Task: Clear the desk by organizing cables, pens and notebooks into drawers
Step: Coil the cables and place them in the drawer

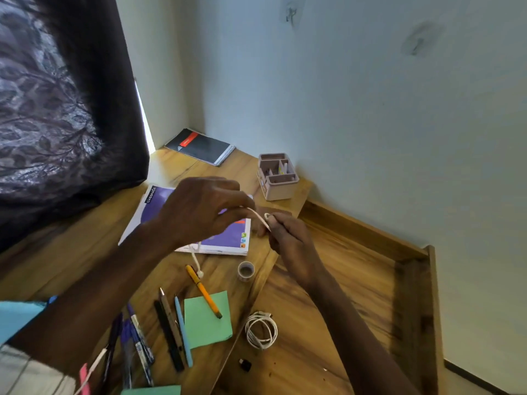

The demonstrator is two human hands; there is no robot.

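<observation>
Cable (258,217) in L hand (199,212), R hand (282,232)

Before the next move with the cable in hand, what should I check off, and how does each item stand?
1. Grip on the white cable: left hand and right hand both pinch it: ok.
2. Winding finished: a loose end hangs toward the orange pen: not ok.
3. The open drawer is ready: ok.
4. Room beside the coiled cable already in it: ok.
5. All pens off the desk: several lie there: not ok.
6. Plug type: cannot tell.
</observation>
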